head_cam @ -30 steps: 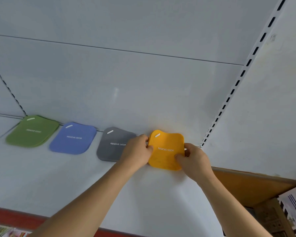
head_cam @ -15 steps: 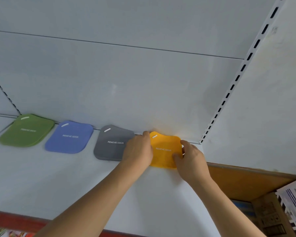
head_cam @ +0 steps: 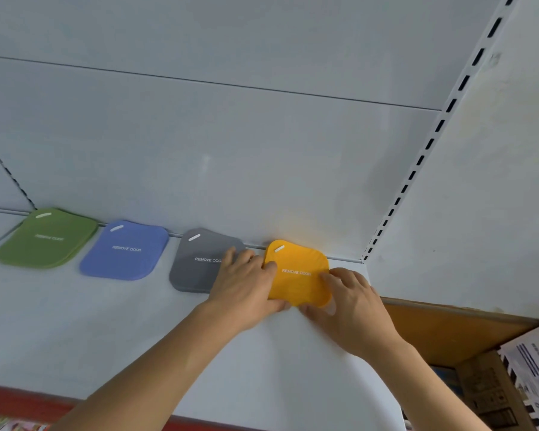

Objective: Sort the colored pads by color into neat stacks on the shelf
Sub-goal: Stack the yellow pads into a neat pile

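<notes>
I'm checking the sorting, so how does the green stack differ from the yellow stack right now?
The green stack lies untouched at the row's left end; the yellow stack sits at the right end, held by both hands, left and right. Green's lower edges show slightly offset; yellow's are partly hidden. Both read REMOVE ODOR.

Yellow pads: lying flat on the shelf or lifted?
Flat. The yellow pads lie on the shelf, left hand and right hand holding their edges.

Pale back panel [head_cam: 262, 135], slotted upright [head_cam: 430, 144], white side wall [head_cam: 495, 197], possibly cardboard boxes [head_cam: 492, 396] lower right
</notes>
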{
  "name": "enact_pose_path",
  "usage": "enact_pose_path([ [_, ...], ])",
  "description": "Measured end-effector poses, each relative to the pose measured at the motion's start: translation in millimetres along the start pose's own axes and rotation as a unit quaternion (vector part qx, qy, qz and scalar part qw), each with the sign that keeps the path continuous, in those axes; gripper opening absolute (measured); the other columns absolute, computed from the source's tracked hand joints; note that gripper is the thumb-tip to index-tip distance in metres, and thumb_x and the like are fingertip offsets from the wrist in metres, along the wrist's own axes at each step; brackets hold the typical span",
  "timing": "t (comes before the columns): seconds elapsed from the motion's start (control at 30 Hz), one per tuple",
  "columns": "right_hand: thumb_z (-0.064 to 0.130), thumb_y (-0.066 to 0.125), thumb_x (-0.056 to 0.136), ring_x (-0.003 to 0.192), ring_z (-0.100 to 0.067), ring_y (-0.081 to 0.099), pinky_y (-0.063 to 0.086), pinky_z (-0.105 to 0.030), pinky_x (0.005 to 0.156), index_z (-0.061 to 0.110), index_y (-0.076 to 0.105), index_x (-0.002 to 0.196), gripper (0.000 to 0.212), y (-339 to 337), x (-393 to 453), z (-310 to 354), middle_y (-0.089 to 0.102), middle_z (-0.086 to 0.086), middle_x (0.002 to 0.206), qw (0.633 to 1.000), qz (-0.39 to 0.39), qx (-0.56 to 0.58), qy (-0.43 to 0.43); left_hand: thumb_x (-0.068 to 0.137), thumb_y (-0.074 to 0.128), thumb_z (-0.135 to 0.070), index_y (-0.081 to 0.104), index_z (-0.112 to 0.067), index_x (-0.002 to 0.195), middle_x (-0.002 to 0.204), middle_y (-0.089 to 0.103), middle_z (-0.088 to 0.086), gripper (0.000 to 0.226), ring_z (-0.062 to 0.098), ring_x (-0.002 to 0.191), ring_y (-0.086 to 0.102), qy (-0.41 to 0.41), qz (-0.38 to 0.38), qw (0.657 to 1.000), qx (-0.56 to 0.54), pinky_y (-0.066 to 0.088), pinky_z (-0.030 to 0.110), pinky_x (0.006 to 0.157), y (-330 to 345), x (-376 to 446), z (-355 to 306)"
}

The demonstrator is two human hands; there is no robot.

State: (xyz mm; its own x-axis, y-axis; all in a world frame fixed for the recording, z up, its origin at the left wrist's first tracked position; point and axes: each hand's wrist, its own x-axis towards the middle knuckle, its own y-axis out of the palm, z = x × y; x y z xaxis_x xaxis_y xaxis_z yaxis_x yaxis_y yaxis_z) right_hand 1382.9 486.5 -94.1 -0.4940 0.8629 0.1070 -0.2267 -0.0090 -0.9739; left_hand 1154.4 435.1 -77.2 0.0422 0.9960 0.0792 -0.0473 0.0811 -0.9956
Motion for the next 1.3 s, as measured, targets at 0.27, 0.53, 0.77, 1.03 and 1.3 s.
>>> enact_pose_path([
  [0.27, 0.088, 0.037, 0.083, 0.133, -0.022, 0.048, 0.048, -0.039, 0.104, 0.028, 0.058, 0.136, 0.082, -0.2, 4.7, -2.3, 0.056, 0.005, 0.143, 1.0, -0.002, -0.012, -0.006, 0.084, 0.051, -0.082, 0.061, -0.022, 0.107, 0.112, 0.07, -0.002, 0.066, 0.024, 0.113, 0.057, 0.012, -0.025, 1.0, -0.006, 0.039, 0.041, 0.102, -2.0, -0.5, 5.1],
  [0.53, 0.079, 0.045, 0.09, 0.118, -0.024, 0.059, 0.056, -0.036, 0.093, 0.027, 0.067, 0.126, 0.067, 1.9, 1.7, -17.0, 0.067, 0.005, 0.129, 0.999, -0.015, -0.009, -0.052, 0.093, 0.056, -0.063, 0.062, -0.02, 0.099, 0.104, 0.071, 0.002, 0.044, 0.027, 0.111, 0.058, 0.039, -0.03, 0.999, -0.008, 0.041, 0.041, 0.099, -2.1, -8.3, 5.2],
  [0.77, 0.074, 0.046, 0.093, 0.114, -0.024, 0.062, 0.059, -0.038, 0.087, 0.023, 0.069, 0.125, 0.064, 7.2, -1.4, -17.7, 0.07, 0.004, 0.123, 0.997, -0.044, -0.003, -0.06, 0.091, 0.057, -0.053, 0.062, -0.017, 0.09, 0.092, 0.071, 0.004, 0.036, 0.029, 0.102, 0.062, 0.066, -0.027, 0.997, -0.03, 0.048, 0.043, 0.091, -0.8, -7.7, 9.7],
  [1.03, 0.057, 0.062, 0.094, 0.106, -0.028, 0.065, 0.059, -0.038, 0.081, 0.023, 0.072, 0.111, 0.039, 14.3, -10.8, -4.8, 0.072, 0.001, 0.115, 0.996, -0.079, -0.014, -0.029, 0.098, 0.056, -0.046, 0.064, -0.019, 0.101, 0.101, 0.073, 0.003, 0.028, 0.028, 0.104, 0.063, 0.019, -0.052, 0.998, -0.022, 0.042, 0.039, 0.087, -3.0, -19.0, -7.2],
  [1.3, 0.053, 0.04, 0.102, 0.116, -0.025, 0.06, 0.057, -0.037, 0.09, 0.02, 0.064, 0.113, 0.042, 13.7, -13.4, 1.1, 0.067, 0.001, 0.118, 0.997, -0.056, -0.029, -0.054, 0.101, 0.054, -0.043, 0.06, -0.018, 0.109, 0.111, 0.069, 0.004, 0.026, 0.029, 0.11, 0.06, -0.018, -0.038, 0.999, -0.03, 0.044, 0.037, 0.087, -2.5, -20.1, -12.0],
])
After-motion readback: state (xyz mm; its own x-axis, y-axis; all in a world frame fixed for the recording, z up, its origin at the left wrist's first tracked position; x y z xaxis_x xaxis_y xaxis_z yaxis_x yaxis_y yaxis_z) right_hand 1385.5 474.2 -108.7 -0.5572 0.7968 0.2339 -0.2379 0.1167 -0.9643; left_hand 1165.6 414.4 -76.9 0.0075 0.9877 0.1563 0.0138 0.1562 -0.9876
